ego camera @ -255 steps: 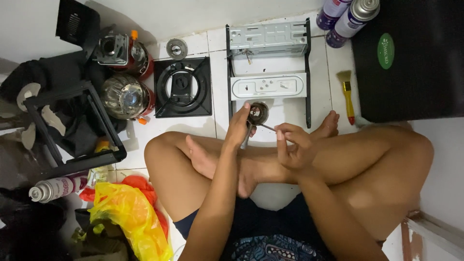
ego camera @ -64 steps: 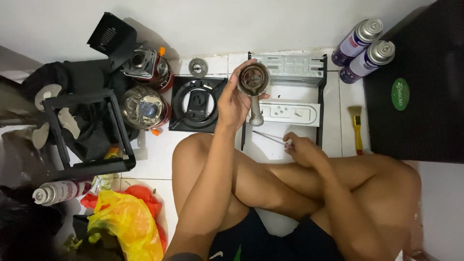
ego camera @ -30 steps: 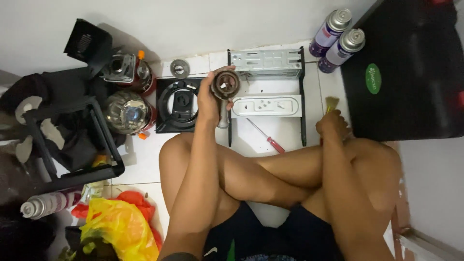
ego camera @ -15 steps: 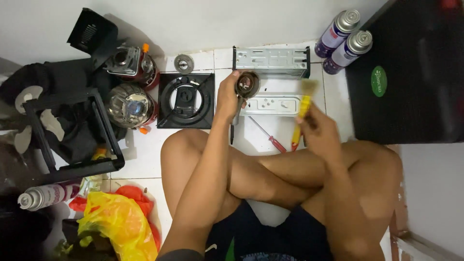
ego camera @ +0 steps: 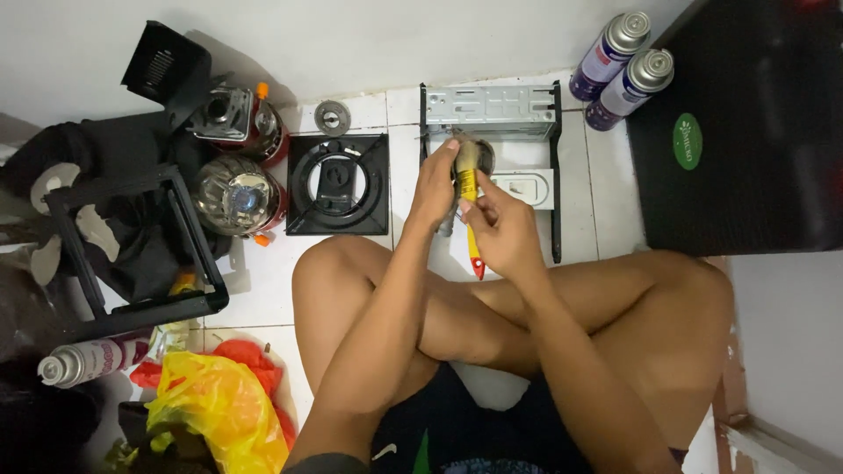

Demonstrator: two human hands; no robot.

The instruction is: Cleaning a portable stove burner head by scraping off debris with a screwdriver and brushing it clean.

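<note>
I sit cross-legged on a white tiled floor. My left hand (ego camera: 433,189) holds a round metal burner part (ego camera: 479,155) up over the floor. My right hand (ego camera: 502,230) grips a small yellow-handled brush (ego camera: 468,180), whose bristles rest on the burner part. A red-handled screwdriver (ego camera: 475,261) lies on the tile just below my hands. Behind the hands sits a white and grey stove body (ego camera: 492,118) with a black frame.
A black square burner grate (ego camera: 338,184) lies left of the hands, with a small round metal cap (ego camera: 332,116) above it. Two portable gas stoves (ego camera: 237,167) and a black metal frame (ego camera: 132,246) stand at left. Two spray cans (ego camera: 619,57) and a black mat (ego camera: 746,132) are at right.
My right hand set the screwdriver down, picked up the yellow-handled brush from the right and brought it onto the burner part, which my left hand kept holding.
</note>
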